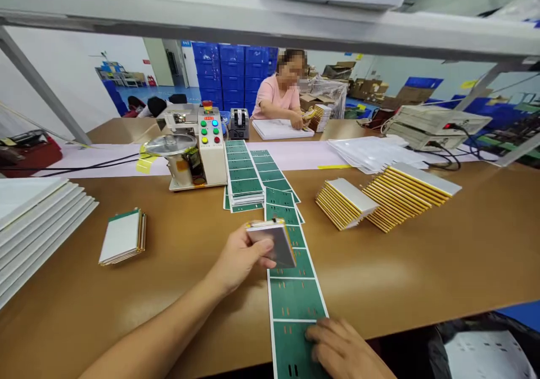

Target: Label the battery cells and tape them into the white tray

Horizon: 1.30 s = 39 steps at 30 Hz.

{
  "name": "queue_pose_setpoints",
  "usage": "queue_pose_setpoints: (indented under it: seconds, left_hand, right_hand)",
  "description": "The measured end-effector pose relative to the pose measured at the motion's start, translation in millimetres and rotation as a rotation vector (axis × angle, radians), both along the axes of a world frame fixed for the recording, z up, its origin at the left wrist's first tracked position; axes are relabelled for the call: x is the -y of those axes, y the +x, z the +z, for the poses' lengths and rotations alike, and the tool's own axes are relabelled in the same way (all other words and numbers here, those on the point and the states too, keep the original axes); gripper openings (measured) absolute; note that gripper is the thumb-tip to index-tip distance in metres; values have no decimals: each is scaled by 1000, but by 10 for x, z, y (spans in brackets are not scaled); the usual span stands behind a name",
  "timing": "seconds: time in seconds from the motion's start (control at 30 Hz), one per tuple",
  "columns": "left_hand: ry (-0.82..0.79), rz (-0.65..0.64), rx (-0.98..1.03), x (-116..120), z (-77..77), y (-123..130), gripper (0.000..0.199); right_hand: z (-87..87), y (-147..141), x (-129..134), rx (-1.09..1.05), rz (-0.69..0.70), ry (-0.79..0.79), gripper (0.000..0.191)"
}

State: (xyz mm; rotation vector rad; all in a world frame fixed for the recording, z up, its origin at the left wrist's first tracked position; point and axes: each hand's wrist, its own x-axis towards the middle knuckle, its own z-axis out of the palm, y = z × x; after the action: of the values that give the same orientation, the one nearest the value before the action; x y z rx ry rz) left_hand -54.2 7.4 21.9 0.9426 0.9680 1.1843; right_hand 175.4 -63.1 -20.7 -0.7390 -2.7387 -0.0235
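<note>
**At the bench, wearer's view, 12 o'clock straight ahead.**

Left hand [238, 258] is raised over the tabletop [426, 272], fingers closed around a flat grey-faced pack [273, 244] with a yellow edge. The pack overlaps the green printed strip [295, 300] in view; cannot tell whether they touch. Right hand [343, 351] lies palm-down on the strip's near end, fingers loosely curled, seemingly pressing rather than gripping. The strip runs from about 12 o'clock toward the wearer and appears to pass over the tabletop's near edge beneath that hand.

Nearby: two leaning rows of yellow-edged packs [407, 196] at 1 o'clock; a small pack stack [122, 237] at 10 o'clock; stacked white boards [29, 227] at 9 o'clock; a control unit with coloured buttons [211, 143] at 11 o'clock. Across the tabletop at 12 o'clock, a co-worker [276, 95] in a pink top handles packs.

Risks: the pack is held only by one hand, so a loosened hold could drop it onto the strip. Its corner could catch or scuff the printed surface. If the right hand lifts, the strip's overhanging end could drag it off the edge. A knock from a sleeve could topple the leaning rows.
</note>
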Motion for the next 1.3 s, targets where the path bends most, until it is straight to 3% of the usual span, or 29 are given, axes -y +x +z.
queue_pose_setpoints:
  seconds: [0.07, 0.13, 0.23, 0.47, 0.57, 0.73, 0.87, 0.97, 1.1, 1.2, 1.3]
  left_hand:
    - [-11, -55, -18, -27, -95, 208, 47]
    - [-22, -83, -45, -47, -154, 328, 49]
    - [-42, -113, -77, -29, -179, 381, 50]
    - [-79, -239, -127, 162, -195, 417, 45]
    - [-60, -255, -171, 178, -217, 441, 42]
    - [-25, -249, -233, 150, -266, 431, 36]
    - [-7, -234, -244, 173, -284, 418, 33]
    - [10, -245, -241, 228, -268, 427, 33]
    - [18, -262, -230, 301, -241, 441, 36]
    - [19, -281, -224, 318, -237, 439, 36]
    - [21, -291, -228, 316, -246, 431, 34]
  right_hand:
    - [-11, -149, 23, -88, -135, -112, 25]
    - [-50, -272, 34, -178, -222, -116, 38]
    - [-145, -335, 84, -183, -222, -75, 57]
    - [-370, -302, 273, -223, -256, 115, 26]
    - [-427, -367, 287, -271, -270, 154, 29]
    - [-366, -420, 327, -300, -203, 47, 24]
    - [-308, -457, 358, -269, -254, -129, 15]
    - [-356, -475, 348, -258, -286, -24, 23]
    - [-430, -443, 337, -321, -206, 135, 23]
    - [-390, -443, 359, -374, -192, 106, 22]
    - [-239, -444, 453, -436, -186, 46, 28]
